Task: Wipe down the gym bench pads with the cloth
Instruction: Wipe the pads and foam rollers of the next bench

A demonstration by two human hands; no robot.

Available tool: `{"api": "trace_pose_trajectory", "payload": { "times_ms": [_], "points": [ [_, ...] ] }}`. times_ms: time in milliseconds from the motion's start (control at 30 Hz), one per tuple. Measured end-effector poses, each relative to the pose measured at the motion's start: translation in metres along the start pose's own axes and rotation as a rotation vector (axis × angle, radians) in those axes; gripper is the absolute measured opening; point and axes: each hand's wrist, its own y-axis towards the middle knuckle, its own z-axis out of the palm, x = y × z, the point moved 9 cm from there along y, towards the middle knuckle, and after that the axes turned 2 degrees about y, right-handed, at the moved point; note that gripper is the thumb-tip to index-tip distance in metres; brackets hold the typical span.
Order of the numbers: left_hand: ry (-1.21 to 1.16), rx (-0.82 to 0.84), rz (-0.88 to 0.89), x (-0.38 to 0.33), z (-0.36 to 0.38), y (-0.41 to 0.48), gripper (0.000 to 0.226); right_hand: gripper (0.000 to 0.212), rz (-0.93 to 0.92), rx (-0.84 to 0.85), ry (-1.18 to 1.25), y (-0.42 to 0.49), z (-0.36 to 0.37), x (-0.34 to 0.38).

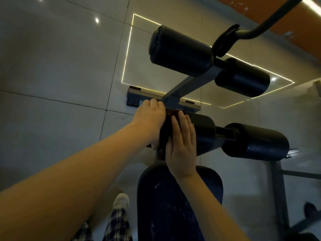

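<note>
The left hand (pixel 150 119) is curling round the outer end of the near left roller pad (pixel 204 132), apparently steadying it. Just to its right the dark cloth (pixel 164 134), showing a reddish patch at its far edge, is lying over that same end of the pad. The right hand (pixel 181 145) is pressing the cloth down with straight fingers and is gripping nothing.

The wiping of this roller appears to be under way, with the cloth sitting at the roller's left end. The next move is probably calling for the flat hand to drag the cloth rightwards along and around the roller while the other hand stops it turning.

Counting across, there are:
- one cloth
- two hands
- four roller pads: near left, near right (pixel 255 141), far left (pixel 180 51) and far right (pixel 243 77)
- one flat pad (pixel 156 206), lying nearest the person
</note>
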Motion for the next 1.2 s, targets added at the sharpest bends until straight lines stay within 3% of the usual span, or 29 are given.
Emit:
{"api": "trace_pose_trajectory", "payload": {
  "times_ms": [67, 133, 267, 333, 367, 433, 500, 600, 667, 733, 800, 867, 967, 1000, 1067, 1133, 1200],
  "points": [
    [0.004, -0.064, -0.023, -0.002, 0.002, -0.003, 0.098, 0.043, 0.042, 0.011, -0.041, 0.019, -0.002, -0.003],
    [0.073, -0.227, -0.035, -0.004, 0.005, -0.012, 0.098, 0.047, 0.16, 0.096, -0.069, 0.051, -0.002, -0.013],
    [0.119, -0.507, -0.04, -0.011, 0.011, -0.03, 0.085, 0.027, 0.523, 0.586, 0.002, 0.098, 0.034, -0.048],
    [0.11, -0.501, -0.015, -0.011, 0.003, -0.029, 0.071, 0.027, 0.696, 0.666, 0.062, 0.106, 0.046, -0.06],
    [0.082, -0.405, -0.001, -0.012, 0.002, -0.024, 0.072, 0.026, 0.71, 0.673, 0.058, 0.107, 0.048, -0.063],
    [0.073, -0.171, 0.007, -0.007, 0.005, -0.01, 0.089, 0.025, 0.568, 0.64, -0.034, 0.11, 0.043, -0.056],
    [0.04, -0.016, -0.003, -0.002, 0.002, -0.004, 0.104, 0.034, 0.338, 0.466, -0.046, 0.103, 0.028, -0.038],
    [-0.082, 0.123, 0.007, 0.002, 0.001, 0.009, 0.102, 0.041, 0.204, 0.122, -0.012, 0.056, -0.004, -0.018],
    [-0.087, 0.235, 0.018, 0.008, 0.004, 0.013, 0.106, 0.041, 0.14, 0.003, -0.051, 0.025, -0.008, -0.011],
    [-0.025, 0.234, 0.048, 0.01, 0.002, 0.015, 0.11, 0.042, 0.101, -0.044, -0.1, 0.012, -0.007, -0.008],
    [0.067, 0.187, 0.076, 0.009, 0.002, 0.016, 0.124, 0.041, 0.09, -0.062, -0.12, 0.023, -0.01, -0.008],
    [0.04, 0.155, 0.049, 0.009, 0.002, 0.017, 0.126, 0.041, 0.151, 0.029, -0.171, 0.049, -0.009, -0.012],
    [0.027, 0.061, 0.034, 0.005, 0.0, 0.008, 0.111, 0.033, 0.403, 0.414, -0.022, 0.09, 0.017, -0.043],
    [0.047, -0.027, 0.057, 0.001, 0.001, 0.001, 0.103, 0.029, 0.527, 0.547, 0.03, 0.097, 0.029, -0.053],
    [0.128, -0.369, 0.107, -0.011, -0.003, -0.02, 0.065, 0.024, 0.678, 0.741, 0.06, 0.106, 0.044, -0.062],
    [0.214, -0.545, 0.121, -0.016, 0.004, -0.031, 0.054, 0.026, 0.76, 0.8, 0.078, 0.106, 0.051, -0.065],
    [0.221, -0.538, 0.159, -0.017, -0.004, -0.025, 0.059, 0.021, 0.782, 0.758, 0.134, 0.105, 0.051, -0.067]
  ]
}}
